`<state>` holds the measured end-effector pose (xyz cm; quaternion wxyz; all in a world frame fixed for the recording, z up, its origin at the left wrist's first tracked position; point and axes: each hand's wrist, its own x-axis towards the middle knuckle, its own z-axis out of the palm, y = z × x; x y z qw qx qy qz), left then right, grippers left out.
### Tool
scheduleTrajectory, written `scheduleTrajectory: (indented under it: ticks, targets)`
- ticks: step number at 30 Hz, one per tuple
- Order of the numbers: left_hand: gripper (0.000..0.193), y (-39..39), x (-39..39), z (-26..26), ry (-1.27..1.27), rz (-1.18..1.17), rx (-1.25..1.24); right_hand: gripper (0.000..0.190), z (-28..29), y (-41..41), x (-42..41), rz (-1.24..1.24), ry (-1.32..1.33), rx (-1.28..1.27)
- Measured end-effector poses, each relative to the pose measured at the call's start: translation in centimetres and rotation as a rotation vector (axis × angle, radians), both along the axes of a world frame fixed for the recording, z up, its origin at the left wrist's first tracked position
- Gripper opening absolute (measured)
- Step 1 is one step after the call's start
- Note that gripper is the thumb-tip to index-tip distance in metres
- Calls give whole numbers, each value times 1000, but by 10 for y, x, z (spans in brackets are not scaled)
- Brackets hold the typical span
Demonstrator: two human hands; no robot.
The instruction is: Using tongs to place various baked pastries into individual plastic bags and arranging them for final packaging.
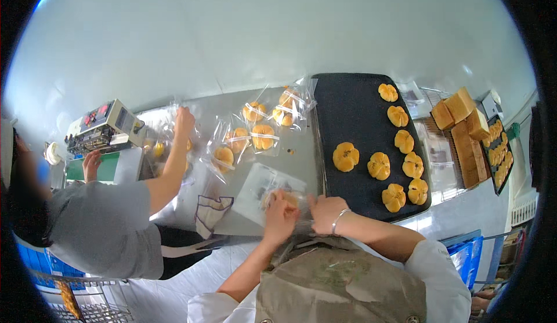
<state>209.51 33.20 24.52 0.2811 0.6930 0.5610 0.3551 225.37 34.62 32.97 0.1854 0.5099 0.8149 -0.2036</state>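
Observation:
Near the counter's front edge, my left hand grips a bun in a clear plastic bag, above a flat stack of printed clear bags. The bun lies mostly behind my fingers. My right hand, with a bangle at the wrist, pinches the right end of that bag beside the black baking tray. Golden lobed buns rest on the tray, mainly along its right side. Beyond my left hand lie several bagged buns with white strips across them. A folded cloth lies at the front edge.
At left a co-worker reaches over more bagged buns, beside a sealing machine with a green belt. Bread loaves sit on a wire rack at right, with packs of bags nearby and a second tray of buns beyond.

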Motion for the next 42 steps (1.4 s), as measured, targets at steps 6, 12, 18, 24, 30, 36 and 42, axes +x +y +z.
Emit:
scheduleTrajectory:
  ticks: [6,12,18,24,30,36,42]
  targets:
    - [17,77,-23,13,-338,463,36,67,36,1,5,-257,242,80]
    - [19,221,-80,88,-362,624,258,59,20,-36,95,-590,238,431]
    - [13,179,-45,58,-50,378,21,83,-19,-39,122,-786,-20,260]
    - [27,7,-9,-35,560,-114,188,97,-53,-1,90,-868,23,217]
    - [22,-8,-22,-79,499,-45,25,85,-80,-3,126,-699,151,409]
    - [22,10,-27,-59,155,233,-306,82,-10,-26,96,-328,291,159]
    - [19,21,-49,-80,-85,228,-470,72,8,-7,37,-71,230,-49]
